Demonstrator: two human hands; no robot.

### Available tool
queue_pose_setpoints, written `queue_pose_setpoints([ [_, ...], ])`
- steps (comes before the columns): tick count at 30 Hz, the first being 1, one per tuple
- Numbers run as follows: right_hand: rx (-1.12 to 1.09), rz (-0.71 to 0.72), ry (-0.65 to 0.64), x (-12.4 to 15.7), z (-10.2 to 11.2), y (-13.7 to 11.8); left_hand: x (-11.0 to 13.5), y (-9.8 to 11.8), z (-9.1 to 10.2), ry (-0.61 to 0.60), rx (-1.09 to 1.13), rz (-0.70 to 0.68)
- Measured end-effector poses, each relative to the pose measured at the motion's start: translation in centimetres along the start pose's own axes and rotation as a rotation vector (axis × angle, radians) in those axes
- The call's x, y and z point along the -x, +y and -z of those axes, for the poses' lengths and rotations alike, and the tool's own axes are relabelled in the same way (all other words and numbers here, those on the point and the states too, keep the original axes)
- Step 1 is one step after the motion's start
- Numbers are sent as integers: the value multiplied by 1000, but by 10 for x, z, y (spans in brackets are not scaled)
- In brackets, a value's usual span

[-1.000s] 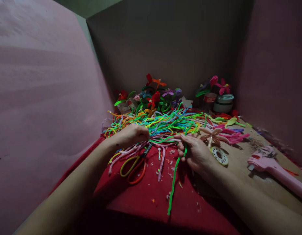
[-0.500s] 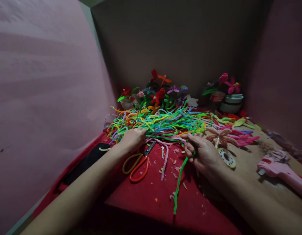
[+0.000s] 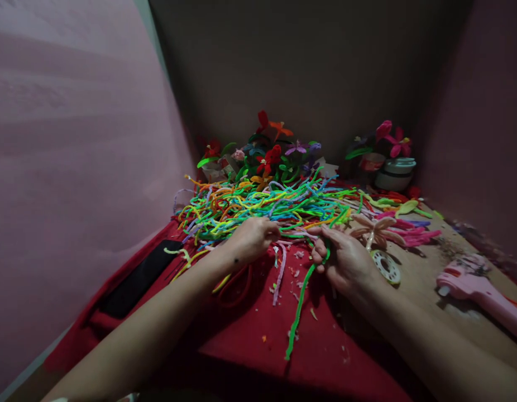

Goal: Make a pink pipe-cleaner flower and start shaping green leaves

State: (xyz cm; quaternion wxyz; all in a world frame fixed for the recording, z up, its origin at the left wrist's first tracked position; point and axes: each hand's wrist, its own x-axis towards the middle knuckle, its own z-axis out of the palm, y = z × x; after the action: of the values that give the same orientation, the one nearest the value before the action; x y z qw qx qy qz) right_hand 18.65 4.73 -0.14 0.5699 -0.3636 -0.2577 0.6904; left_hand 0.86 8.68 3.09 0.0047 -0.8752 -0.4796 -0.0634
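Note:
My right hand [image 3: 342,254] is closed on a green pipe cleaner [image 3: 300,310], whose free end hangs down over the red cloth [image 3: 250,329]. Over the front edge of a big heap of coloured pipe cleaners [image 3: 250,209] is my left hand [image 3: 254,239]. Its fingers are drawn together, and what they pinch, if anything, is hidden. A mauve pipe cleaner [image 3: 280,273] lies on the cloth between the hands. The scissors [image 3: 237,287] are mostly covered by my left forearm and its shadow.
A black phone-like slab [image 3: 135,279] lies at left. Potted pipe-cleaner flowers [image 3: 269,159] and a lidded jar [image 3: 395,174] stand at the back. To the right are a brownish flower [image 3: 376,230], a white spool [image 3: 386,267] and a pink glue gun [image 3: 472,282]. Small scraps litter the cloth.
My left hand has moved right along the heap's front, towards my right hand, and its forearm now covers much of the scissors. My right hand keeps hold of the green pipe cleaner.

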Motion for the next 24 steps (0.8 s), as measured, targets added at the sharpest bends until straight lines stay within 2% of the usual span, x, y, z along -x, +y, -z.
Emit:
queue_pose_setpoints([
  [2, 5, -7, 2, 0, 0, 0, -7, 6, -9, -21, -10, -48],
  [7, 6, 7, -6, 0, -1, 0, -19, 16, -31, -1, -148, -39],
  [14, 14, -7, -3, 1, -3, 0, -18, 17, -38, 41, -206, -110],
  [17, 10, -10, 0, 1, -2, 1, -18, 16, -34, 88, -197, -94],
  [20, 7, -5, -1, 0, -2, 2, -27, 16, -21, 192, -129, -49],
  [22, 3, -6, -4, 0, -2, 2, -42, 15, -8, 334, 34, 60],
  [24, -6, 3, -13, 0, -2, 2, -66, 12, 3, 377, 81, 95],
])
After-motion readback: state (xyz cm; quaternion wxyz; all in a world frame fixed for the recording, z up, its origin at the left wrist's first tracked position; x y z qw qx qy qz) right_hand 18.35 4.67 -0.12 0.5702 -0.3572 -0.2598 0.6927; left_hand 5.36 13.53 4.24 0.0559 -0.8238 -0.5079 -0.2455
